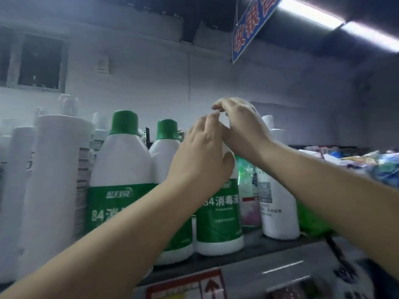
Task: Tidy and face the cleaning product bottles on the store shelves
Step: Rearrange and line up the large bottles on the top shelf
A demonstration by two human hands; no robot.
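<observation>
Three white disinfectant bottles with green labels stand on the top shelf (278, 249). The left one (121, 169) and the middle one (166, 152) show green caps. Both my hands are on the right one (218, 214), whose label faces me. My left hand (203, 162) wraps its shoulder. My right hand (241, 128) covers its top, so the cap is hidden. A white bottle (278, 203) with small print stands to its right.
Tall white bottles (54, 180) crowd the shelf's left end. A clear bottle (248, 190) stands behind the held one. Green packaging (311, 219) and mixed packets (380, 165) lie at the right. A blue hanging sign (252, 26) is overhead.
</observation>
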